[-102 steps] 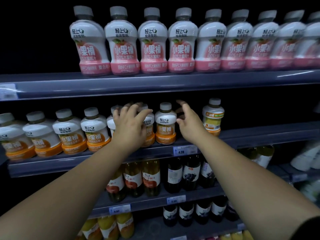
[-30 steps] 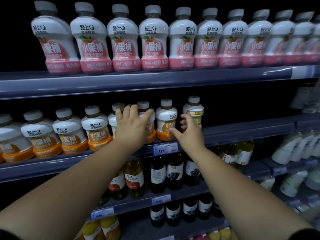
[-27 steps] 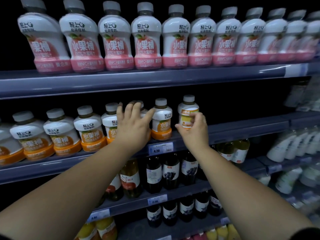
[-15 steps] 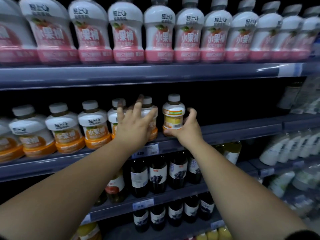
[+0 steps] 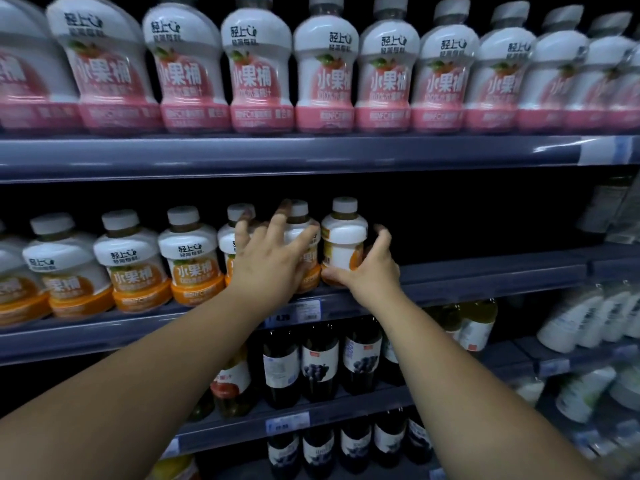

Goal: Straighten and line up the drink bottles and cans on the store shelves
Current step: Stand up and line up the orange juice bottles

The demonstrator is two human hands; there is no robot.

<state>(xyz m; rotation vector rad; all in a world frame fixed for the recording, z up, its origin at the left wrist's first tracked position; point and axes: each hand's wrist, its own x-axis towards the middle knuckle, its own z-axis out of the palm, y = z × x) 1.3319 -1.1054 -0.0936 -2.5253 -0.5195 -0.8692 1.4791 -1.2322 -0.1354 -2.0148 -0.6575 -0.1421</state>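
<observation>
Our right hand (image 5: 369, 273) was wrapped round the end bottle (image 5: 343, 242), thumb low across its front near the base & fingers curled round its far side. The bottle stood upright on the middle shelf (image 5: 485, 273), just right of our left hand (image 5: 268, 263) & close against the neighbour bottle (image 5: 304, 233); we couldn't tell if they touched. It showed us a plain white panel, not the big characters on the row of orange bottles (image 5: 194, 261) left of the left hand, so we judged it needed a twist. The left hand was relaxed, fingers spread & laid against the neighbour, gripping nothing, prob. steadying it.

The end bottle looked full, so some heft for its size. Stiff plastic w/ a glossy sleeve, prob. slick. It was squat w/ a pinched waist, so best held low on the belly or at the waist, not by the cap, & turned on its base rather than lifted.
</observation>
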